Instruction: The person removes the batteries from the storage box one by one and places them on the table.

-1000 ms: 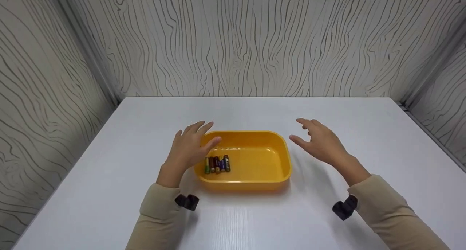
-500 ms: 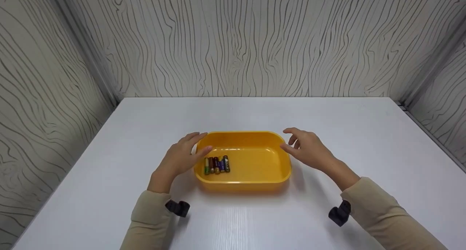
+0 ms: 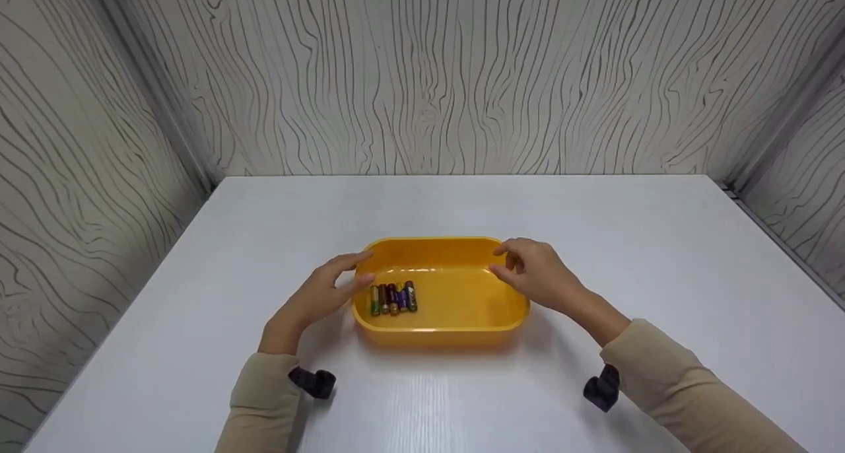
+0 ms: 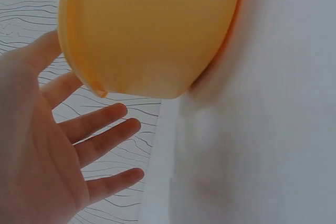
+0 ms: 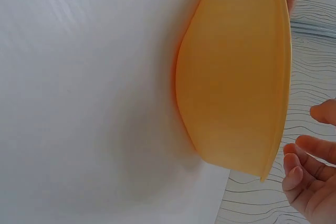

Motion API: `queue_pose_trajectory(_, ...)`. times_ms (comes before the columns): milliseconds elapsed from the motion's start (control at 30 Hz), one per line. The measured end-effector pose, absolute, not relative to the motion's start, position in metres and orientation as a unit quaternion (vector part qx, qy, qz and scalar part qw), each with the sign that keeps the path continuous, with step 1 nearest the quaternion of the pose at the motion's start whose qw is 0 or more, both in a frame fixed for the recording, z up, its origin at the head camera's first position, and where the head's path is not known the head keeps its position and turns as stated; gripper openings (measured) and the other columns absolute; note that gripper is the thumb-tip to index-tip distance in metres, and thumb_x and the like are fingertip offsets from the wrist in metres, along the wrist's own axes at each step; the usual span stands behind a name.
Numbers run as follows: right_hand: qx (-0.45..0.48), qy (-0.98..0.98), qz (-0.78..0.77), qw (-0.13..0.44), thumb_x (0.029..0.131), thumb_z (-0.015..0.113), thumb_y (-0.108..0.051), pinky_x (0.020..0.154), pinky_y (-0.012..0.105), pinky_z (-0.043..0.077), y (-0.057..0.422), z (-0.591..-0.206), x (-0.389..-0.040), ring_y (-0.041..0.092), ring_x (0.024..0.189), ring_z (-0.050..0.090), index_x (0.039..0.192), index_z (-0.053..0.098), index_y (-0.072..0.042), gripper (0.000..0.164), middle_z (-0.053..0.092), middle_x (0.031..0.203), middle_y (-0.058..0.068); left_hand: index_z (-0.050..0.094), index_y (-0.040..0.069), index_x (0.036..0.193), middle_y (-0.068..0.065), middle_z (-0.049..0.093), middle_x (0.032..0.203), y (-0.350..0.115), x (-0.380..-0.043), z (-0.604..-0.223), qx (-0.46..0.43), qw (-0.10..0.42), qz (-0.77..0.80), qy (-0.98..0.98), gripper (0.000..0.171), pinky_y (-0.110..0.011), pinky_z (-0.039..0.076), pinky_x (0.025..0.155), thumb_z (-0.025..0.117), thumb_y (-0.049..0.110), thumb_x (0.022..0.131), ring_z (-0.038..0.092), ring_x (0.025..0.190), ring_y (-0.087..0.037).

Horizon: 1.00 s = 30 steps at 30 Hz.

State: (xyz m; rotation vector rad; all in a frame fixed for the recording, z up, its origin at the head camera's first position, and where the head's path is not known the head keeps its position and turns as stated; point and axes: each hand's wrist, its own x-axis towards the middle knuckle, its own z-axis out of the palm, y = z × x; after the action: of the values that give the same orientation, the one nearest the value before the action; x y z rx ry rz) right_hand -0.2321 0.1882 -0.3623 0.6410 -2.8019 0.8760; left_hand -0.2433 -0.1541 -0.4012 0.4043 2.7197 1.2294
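A yellow plastic basin (image 3: pixel 455 301) stands on the white table. Several small batteries (image 3: pixel 393 299) lie side by side in a row at the left of its floor. My left hand (image 3: pixel 323 291) is at the basin's left rim, fingertips and thumb right at the edge. In the left wrist view its fingers (image 4: pixel 100 119) are spread, with thumb and index overlapping behind the rim. My right hand (image 3: pixel 541 275) hovers over the right rim, thumb and index apart with nothing between them. The right wrist view shows its other fingers (image 5: pixel 294 179) loosely bent, beside the rim.
The white table (image 3: pixel 422 393) reaches back to a wall panel (image 3: pixel 429 76) with a wood-grain pattern. Similar panels (image 3: pixel 72 175) rise at both sides. Each wrist carries a small black camera (image 3: pixel 315 383).
The left hand has moved left and down to the basin's left rim. The right hand has come in leftward over the right rim. Basin and batteries have stayed in place.
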Motion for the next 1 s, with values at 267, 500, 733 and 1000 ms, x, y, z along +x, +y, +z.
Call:
queue_pose_trajectory(267,0.249,-0.922,0.295,0.023,0.091,0.065,-0.02,0.061,0.016,0.041,0.175,-0.363,-0.233,0.009,0.068,0.047,0.106,0.066,0.002,0.027,0.062,0.079,0.009,0.046,0.03,0.143,-0.003,0.043,0.153,-0.16,-0.246,-0.411,0.13,0.078,0.449,0.881,0.052,-0.056,0.032,0.117,0.059,0.041,0.094,0.043,0.139,-0.029)
queue_pose_trajectory(500,0.261,-0.913,0.312,-0.026,0.092,0.064,-0.02,0.059,0.015,0.04,0.163,-0.366,-0.234,0.008,0.065,0.045,0.105,0.066,0.003,0.027,0.062,0.077,0.009,0.042,0.029,0.146,-0.005,0.043,0.153,-0.165,-0.247,-0.417,0.139,0.095,0.485,0.858,0.054,-0.054,0.037,0.114,0.058,0.036,0.095,0.044,0.137,-0.03)
queue_pose_trajectory(733,0.261,-0.91,0.315,-0.073,0.092,0.064,-0.023,0.061,0.016,0.041,0.151,-0.363,-0.24,0.009,0.067,0.048,0.108,0.066,0.003,0.031,0.064,0.08,0.011,0.04,0.031,0.147,-0.007,0.048,0.149,-0.168,-0.249,-0.424,0.137,0.106,0.508,0.844,0.054,-0.059,0.034,0.115,0.058,0.033,0.095,0.047,0.136,-0.03)
queue_pose_trajectory(1000,0.251,-0.914,0.3,-0.11,0.092,0.064,-0.024,0.067,0.021,0.044,0.135,-0.365,-0.248,0.012,0.073,0.051,0.108,0.066,0.001,0.03,0.066,0.085,0.013,0.036,0.034,0.148,-0.011,0.045,0.151,-0.169,-0.251,-0.428,0.142,0.126,0.533,0.825,0.056,-0.059,0.028,0.118,0.056,0.031,0.096,0.046,0.137,-0.031)
